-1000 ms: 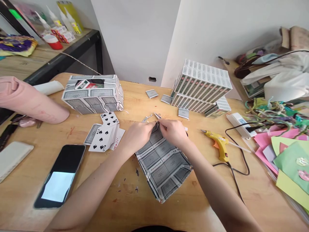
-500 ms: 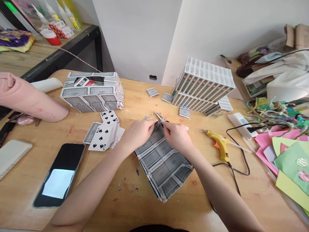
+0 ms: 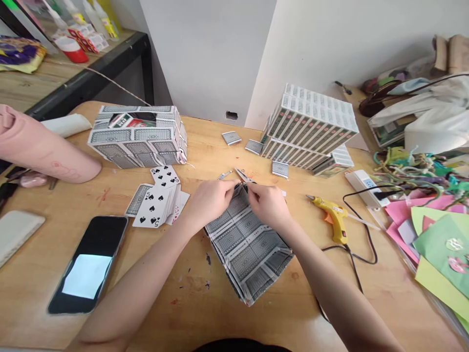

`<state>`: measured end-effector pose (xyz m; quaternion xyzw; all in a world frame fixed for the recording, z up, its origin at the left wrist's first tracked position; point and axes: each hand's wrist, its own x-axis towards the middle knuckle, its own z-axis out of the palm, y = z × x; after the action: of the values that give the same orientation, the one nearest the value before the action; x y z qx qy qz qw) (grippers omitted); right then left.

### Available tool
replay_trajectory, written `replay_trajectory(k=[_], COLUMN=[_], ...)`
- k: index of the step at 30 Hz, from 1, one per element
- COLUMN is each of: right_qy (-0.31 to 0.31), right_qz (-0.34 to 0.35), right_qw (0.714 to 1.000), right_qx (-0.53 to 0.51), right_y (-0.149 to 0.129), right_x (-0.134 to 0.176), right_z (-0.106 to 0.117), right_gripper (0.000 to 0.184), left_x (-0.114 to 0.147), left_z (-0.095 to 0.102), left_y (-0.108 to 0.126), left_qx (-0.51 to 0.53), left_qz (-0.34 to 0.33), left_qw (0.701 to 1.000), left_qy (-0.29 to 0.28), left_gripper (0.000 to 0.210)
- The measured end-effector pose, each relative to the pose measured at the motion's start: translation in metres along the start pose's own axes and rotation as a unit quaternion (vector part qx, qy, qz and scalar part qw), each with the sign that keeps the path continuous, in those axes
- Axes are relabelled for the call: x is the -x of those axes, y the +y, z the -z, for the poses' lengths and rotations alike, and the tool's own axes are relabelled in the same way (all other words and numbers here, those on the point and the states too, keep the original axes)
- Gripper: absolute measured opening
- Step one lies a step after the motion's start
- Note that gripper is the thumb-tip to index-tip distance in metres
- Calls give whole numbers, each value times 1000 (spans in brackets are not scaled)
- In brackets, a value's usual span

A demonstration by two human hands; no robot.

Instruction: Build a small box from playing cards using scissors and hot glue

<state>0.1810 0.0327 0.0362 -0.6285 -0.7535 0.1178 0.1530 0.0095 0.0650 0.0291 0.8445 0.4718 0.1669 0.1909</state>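
Observation:
A box made of joined grey-backed playing cards lies tilted on the table in front of me, one corner toward me. My left hand is closed at its far end, thumb and fingers pinching the edge. Close beside it, my right hand grips the same far edge with curled fingers. What lies between the fingertips is mostly hidden. Just beyond them a pointed metal blade sticks out; I cannot tell whether it is held or lying there.
A finished-looking card box stands back left, near loose playing cards and a phone. Stacked card packs stand back right. A yellow glue gun with its cord lies right, by a power strip and coloured paper.
Almost nothing differs. Both hands stay at the far edge of the card box, and the view has shifted very slightly.

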Motion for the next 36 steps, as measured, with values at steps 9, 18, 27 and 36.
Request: replay_trajectory(k=[9, 18, 27, 36], right_qy=[6, 10, 22, 24], right_qz=[22, 29, -52, -26], right_qw=[999, 999, 998, 998], right_qx=[-27, 26, -41, -49], right_y=[5, 0, -2, 0], right_x=[1, -2, -2, -6], right_z=[-2, -3, -3, -6], right_gripper=[24, 24, 25, 28], left_x=[-1, -2, -2, 1], left_z=[4, 3, 3, 3], left_y=[0, 2, 0, 2], left_qx=[90, 75, 81, 68], left_qz=[5, 16, 35, 25], left_qw=[996, 997, 996, 997], left_qy=[2, 4, -4, 3], left_gripper=[34, 30, 26, 25])
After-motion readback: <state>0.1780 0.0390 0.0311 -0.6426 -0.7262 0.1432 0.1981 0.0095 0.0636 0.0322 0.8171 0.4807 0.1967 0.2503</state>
